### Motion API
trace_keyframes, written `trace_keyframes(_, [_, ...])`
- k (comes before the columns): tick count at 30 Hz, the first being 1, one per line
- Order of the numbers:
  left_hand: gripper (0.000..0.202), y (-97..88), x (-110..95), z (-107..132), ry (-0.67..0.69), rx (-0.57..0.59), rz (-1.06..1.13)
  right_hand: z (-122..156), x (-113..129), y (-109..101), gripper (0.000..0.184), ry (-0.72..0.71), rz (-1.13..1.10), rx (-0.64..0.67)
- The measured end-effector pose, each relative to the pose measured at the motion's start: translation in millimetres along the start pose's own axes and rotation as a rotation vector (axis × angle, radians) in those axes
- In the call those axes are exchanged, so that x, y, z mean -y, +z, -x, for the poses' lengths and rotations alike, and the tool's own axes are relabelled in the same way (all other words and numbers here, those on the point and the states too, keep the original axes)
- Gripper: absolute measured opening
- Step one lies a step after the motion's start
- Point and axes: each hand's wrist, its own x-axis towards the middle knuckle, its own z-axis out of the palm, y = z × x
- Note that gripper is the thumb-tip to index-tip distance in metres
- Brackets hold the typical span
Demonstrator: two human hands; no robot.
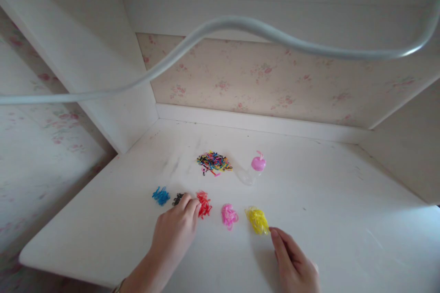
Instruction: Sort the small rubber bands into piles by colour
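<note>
Small rubber bands lie sorted by colour in a row: blue bands [161, 196], black bands [178, 199], red bands [204, 204], pink bands [229, 216] and yellow bands [257, 220]. My left hand [178, 222] is over the black pile, partly covering it, its curled fingertips reaching the red pile's left edge; what they pinch is hidden. At the yellow pile's right edge, my right hand [296, 261] has thumb and forefinger pressed together. Anything between them is too small to make out. Farther back sits a mixed heap of multicoloured bands [213, 162].
Right of the mixed heap lies a clear container [248, 177] beside a pink apple-shaped lid [258, 163]. The white desk [337, 219] has a side panel [85, 55] at left and a wall behind. A pale cable [233, 22] crosses the view above the desk.
</note>
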Motion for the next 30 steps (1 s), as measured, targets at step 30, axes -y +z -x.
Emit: trace_keyframes(30, [0.048,21.4,50,59,-0.227,-0.112,0.925,-39,110,51,0.036,-0.400,0.471,0.367])
